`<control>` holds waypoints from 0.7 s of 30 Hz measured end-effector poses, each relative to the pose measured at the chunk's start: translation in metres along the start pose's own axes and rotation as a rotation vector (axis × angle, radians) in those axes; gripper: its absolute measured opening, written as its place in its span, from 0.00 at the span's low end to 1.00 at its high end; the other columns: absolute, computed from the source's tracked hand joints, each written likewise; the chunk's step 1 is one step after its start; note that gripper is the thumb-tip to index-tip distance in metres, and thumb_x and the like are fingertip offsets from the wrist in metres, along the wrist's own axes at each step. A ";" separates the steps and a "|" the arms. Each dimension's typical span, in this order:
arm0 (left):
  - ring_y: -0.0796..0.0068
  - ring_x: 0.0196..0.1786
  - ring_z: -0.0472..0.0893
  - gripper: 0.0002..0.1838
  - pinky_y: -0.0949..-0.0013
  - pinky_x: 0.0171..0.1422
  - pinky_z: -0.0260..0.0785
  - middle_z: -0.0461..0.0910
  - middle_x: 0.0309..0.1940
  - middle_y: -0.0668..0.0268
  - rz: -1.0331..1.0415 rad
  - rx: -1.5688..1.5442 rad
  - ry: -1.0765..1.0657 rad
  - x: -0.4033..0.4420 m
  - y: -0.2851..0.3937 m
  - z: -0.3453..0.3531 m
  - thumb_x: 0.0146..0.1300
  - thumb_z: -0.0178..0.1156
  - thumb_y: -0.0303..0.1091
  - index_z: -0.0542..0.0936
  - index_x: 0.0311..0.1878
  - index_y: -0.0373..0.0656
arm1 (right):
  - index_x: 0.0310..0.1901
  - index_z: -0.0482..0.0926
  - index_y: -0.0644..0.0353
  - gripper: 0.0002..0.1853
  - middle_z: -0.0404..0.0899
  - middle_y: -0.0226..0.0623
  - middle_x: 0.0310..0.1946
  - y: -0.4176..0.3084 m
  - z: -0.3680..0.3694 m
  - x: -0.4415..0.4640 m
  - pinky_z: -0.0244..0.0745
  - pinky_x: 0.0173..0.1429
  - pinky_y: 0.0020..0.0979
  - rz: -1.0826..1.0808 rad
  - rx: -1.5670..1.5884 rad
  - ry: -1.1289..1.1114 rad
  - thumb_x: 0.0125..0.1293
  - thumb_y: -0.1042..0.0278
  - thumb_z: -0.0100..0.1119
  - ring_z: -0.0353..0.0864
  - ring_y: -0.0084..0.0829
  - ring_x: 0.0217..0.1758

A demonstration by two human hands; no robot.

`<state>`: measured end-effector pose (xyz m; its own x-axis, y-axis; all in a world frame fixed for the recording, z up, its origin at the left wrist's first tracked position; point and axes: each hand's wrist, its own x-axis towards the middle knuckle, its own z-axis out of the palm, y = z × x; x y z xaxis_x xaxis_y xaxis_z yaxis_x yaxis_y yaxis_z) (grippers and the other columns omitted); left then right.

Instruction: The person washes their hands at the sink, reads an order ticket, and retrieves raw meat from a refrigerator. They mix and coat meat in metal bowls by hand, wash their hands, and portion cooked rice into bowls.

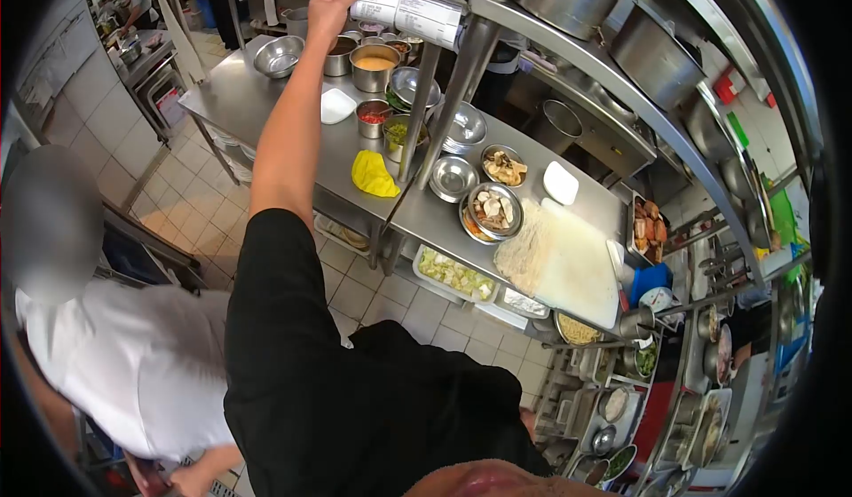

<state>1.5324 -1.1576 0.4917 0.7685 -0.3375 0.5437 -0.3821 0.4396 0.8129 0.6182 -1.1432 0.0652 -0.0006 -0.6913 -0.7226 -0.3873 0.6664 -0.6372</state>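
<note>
My left hand [330,11] is raised at the top, at the end of a stretched arm in a black sleeve. Its fingers are closed at the left edge of a printed paper order ticket [376,3]. A second printed ticket [428,19] hangs beside it along the steel shelf rail [497,9]. Below the hand stand a steel pot of orange liquid [374,64] and an empty-looking steel bowl [279,56]. I do not see my right hand; only a sliver of skin shows beside my torso.
A yellow cloth [375,174], a white cutting board [581,262] and bowls of sliced food [493,210] lie on the steel counter [524,133]. Large pots [657,58] stand on the upper shelf. A person in white [133,364] is close on my left.
</note>
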 end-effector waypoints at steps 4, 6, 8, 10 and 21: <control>0.84 0.33 0.78 0.09 0.79 0.38 0.70 0.82 0.33 0.70 0.017 0.056 -0.056 0.000 0.004 -0.005 0.62 0.62 0.31 0.82 0.41 0.36 | 0.44 0.76 0.59 0.10 0.78 0.37 0.36 0.020 0.017 0.023 0.75 0.37 0.36 0.055 -0.090 -0.089 0.62 0.67 0.52 0.80 0.34 0.35; 0.85 0.31 0.77 0.08 0.79 0.35 0.69 0.82 0.31 0.69 0.013 -0.070 -0.056 0.002 -0.002 -0.004 0.60 0.64 0.31 0.82 0.38 0.35 | 0.44 0.76 0.59 0.10 0.78 0.37 0.35 0.023 0.029 0.032 0.75 0.37 0.36 0.073 -0.125 -0.122 0.62 0.67 0.52 0.80 0.34 0.35; 0.85 0.31 0.77 0.08 0.80 0.35 0.70 0.82 0.31 0.68 0.012 -0.073 -0.073 0.000 -0.004 -0.005 0.60 0.64 0.30 0.81 0.39 0.35 | 0.44 0.76 0.59 0.10 0.78 0.37 0.35 0.025 0.038 0.040 0.75 0.37 0.36 0.079 -0.138 -0.138 0.62 0.67 0.52 0.80 0.34 0.35; 0.85 0.31 0.78 0.08 0.79 0.35 0.70 0.82 0.31 0.68 0.044 -0.030 -0.087 -0.002 -0.001 -0.003 0.60 0.64 0.30 0.81 0.39 0.35 | 0.44 0.76 0.59 0.10 0.78 0.37 0.35 0.026 0.043 0.043 0.75 0.37 0.36 0.086 -0.153 -0.145 0.62 0.67 0.52 0.80 0.34 0.35; 0.83 0.33 0.79 0.07 0.79 0.37 0.72 0.82 0.33 0.67 0.034 -0.128 -0.122 0.001 -0.004 -0.013 0.62 0.61 0.27 0.79 0.41 0.35 | 0.44 0.77 0.59 0.11 0.80 0.38 0.35 -0.084 0.097 -0.036 0.76 0.37 0.36 -0.061 -0.223 -0.125 0.62 0.65 0.54 0.82 0.34 0.34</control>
<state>1.5412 -1.1489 0.4856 0.6849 -0.4158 0.5984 -0.3324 0.5526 0.7643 0.7402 -1.1473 0.1192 0.1376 -0.6791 -0.7210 -0.5769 0.5368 -0.6157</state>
